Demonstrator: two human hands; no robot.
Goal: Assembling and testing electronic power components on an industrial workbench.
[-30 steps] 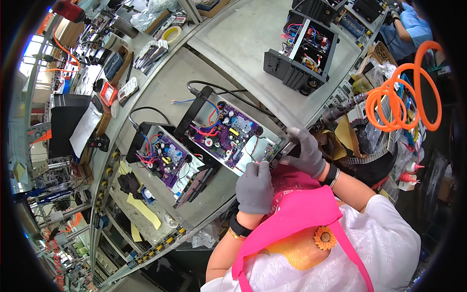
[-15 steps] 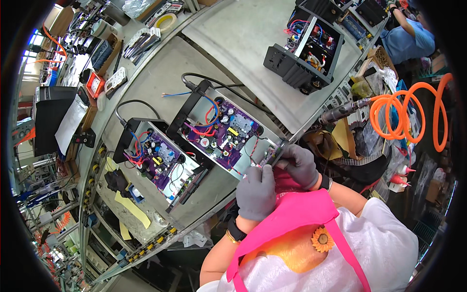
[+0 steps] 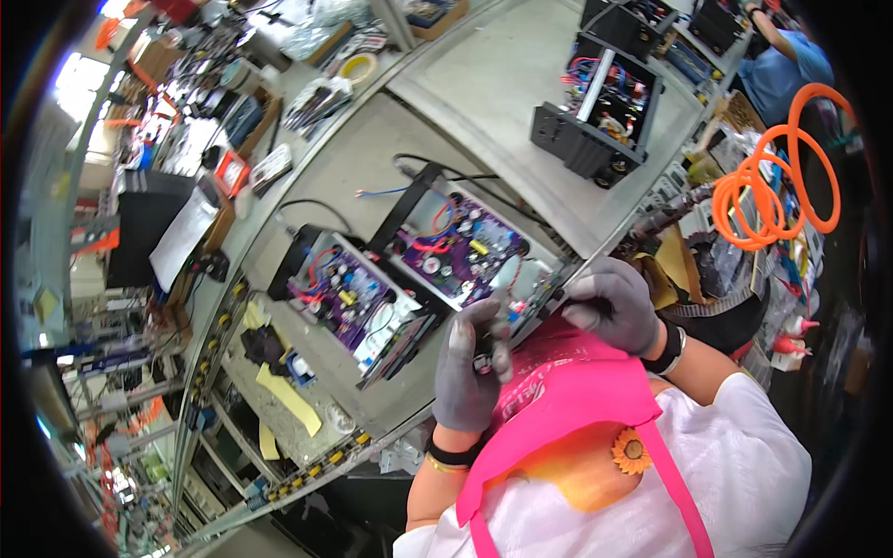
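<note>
My left fingers (image 3: 476,337), gloved grey, are curled shut around a small dark part (image 3: 484,361) just off the near corner of the open chassis (image 3: 465,246) with the purple circuit board. My right fingers (image 3: 595,302) pinch the chassis's near end plate at the desk's (image 3: 372,177) near edge. A second open chassis (image 3: 349,293) sits just beside it to the left; a third (image 3: 600,107) stands well apart, toward the far edge.

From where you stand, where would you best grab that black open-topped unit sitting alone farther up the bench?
Probably by the black unit's two bare outer side walls, coming from above. Its open top shows loose wires, and the ribbed front panel gives a poorer hold.
</note>
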